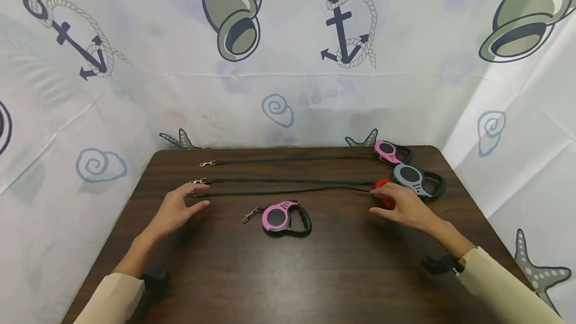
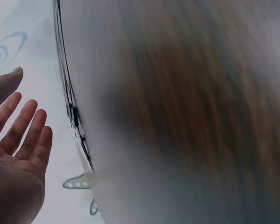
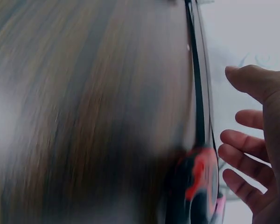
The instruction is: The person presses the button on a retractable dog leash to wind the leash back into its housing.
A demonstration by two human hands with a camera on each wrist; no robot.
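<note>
My left hand hovers at the left ends of two stretched black leash cords, near their metal clips. In the left wrist view its fingers spread loosely and hold nothing. Over at the right, my right hand is above a red retractable dog leash, which it partly hides. The right wrist view shows the fingers relaxed and apart from the red leash's case. Between the hands lies a pink retractable leash, its silver clip close to the case.
A grey retractable leash sits beside the red one, its handle to the right. Behind it is another pink leash, its cord drawn out leftward to a clip. The brown table ends at a patterned cloth.
</note>
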